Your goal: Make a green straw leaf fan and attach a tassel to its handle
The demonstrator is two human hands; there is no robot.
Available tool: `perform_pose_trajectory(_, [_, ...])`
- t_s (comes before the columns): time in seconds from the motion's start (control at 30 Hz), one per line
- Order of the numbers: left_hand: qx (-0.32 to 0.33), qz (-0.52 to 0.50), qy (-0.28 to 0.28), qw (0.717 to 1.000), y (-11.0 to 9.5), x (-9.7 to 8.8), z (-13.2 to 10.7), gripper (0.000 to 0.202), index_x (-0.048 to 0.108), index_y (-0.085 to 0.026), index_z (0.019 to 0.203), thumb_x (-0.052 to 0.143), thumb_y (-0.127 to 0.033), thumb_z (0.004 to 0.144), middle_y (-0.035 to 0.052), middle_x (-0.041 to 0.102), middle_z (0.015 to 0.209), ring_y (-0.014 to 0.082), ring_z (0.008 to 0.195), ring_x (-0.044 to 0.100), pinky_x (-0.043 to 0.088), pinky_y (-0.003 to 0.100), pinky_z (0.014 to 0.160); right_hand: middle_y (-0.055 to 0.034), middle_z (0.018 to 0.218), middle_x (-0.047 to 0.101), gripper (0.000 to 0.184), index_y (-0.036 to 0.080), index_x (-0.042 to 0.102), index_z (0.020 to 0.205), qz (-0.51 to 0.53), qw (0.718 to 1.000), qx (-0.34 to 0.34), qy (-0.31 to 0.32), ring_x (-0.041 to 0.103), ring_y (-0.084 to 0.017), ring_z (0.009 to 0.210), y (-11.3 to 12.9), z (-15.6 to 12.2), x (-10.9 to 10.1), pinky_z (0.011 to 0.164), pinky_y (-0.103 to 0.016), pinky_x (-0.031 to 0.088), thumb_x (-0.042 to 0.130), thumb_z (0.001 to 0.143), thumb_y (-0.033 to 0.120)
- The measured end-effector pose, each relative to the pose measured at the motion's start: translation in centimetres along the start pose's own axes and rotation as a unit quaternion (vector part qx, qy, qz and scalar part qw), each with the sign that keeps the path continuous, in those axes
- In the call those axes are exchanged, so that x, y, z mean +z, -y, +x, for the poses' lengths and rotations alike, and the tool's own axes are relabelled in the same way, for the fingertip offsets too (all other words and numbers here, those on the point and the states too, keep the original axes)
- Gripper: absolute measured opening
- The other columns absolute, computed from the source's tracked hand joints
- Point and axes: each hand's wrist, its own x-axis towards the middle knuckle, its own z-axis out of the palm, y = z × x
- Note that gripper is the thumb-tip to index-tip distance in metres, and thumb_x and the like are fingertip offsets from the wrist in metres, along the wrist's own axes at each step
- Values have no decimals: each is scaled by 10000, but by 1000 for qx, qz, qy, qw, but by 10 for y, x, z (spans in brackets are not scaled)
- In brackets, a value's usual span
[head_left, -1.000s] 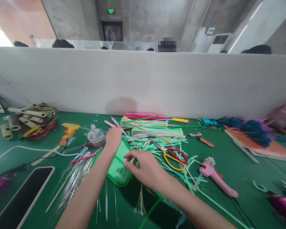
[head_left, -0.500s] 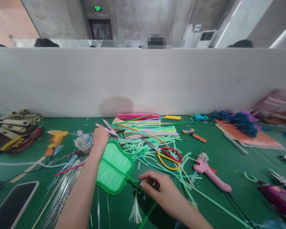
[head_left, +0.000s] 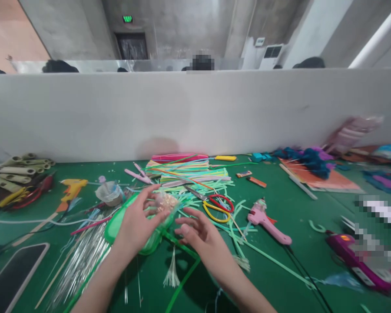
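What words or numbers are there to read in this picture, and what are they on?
Green lit sign above the dark doorway: glowing characters, too small and blurred to read.
Purple tool at the right edge: a pale label, too blurred to read.
Nothing else shows any writing that can be read.

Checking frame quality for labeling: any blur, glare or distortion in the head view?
Head view: even light, no glare; soft shadows under left hand and right hand, both sharp; right edge smeared, pink bag blurred; concrete walls splay outward; pixelated patches at right.
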Motion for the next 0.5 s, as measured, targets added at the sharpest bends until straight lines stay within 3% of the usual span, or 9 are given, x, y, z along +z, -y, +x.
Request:
perform_pose_trajectory(0.07, [-41, -97, 50, 993, -12, 8, -26, 661, 622, -245, 1286, 835, -255, 661, 49, 709, 991, 227, 883, 745, 620, 304, 753, -71, 1105, 701, 584, 208, 581, 1185, 42, 999, -3, 15, 691, -166, 908, 0, -6, 5, 771, -291, 574, 783, 769, 565])
perform_pose_trajectory(0.13, [-72, -132, 73, 986, -22, 14, -43, 658, 629, -265, 1290, 841, -235, 668, 49, 706, 1027, 214, 903, 746, 615, 270, 770, -59, 1015, 725, 457, 178, 649, 1059, 64, 998, -4, 24, 690, -154, 867, -2, -12, 7, 737, -266, 580, 768, 803, 538])
perform_pose_trajectory(0.27, [-115, -181, 100, 972, -30, 19, -59, 673, 633, -253, 1291, 867, -223, 661, 76, 731, 1091, 225, 1008, 737, 600, 234, 816, -36, 898, 733, 388, 153, 710, 989, 101, 995, 3, 9, 675, -124, 767, -5, -23, 1, 707, -240, 588, 789, 807, 487])
perform_pose_trajectory(0.5, [-206, -286, 19, 936, -30, 25, -74, 608, 650, -171, 1257, 854, -384, 726, 110, 812, 941, 223, 869, 779, 616, 259, 797, -19, 829, 737, 360, 169, 738, 987, 105, 994, -1, -1, 673, -120, 714, -6, -34, -12, 649, -226, 596, 804, 797, 467])
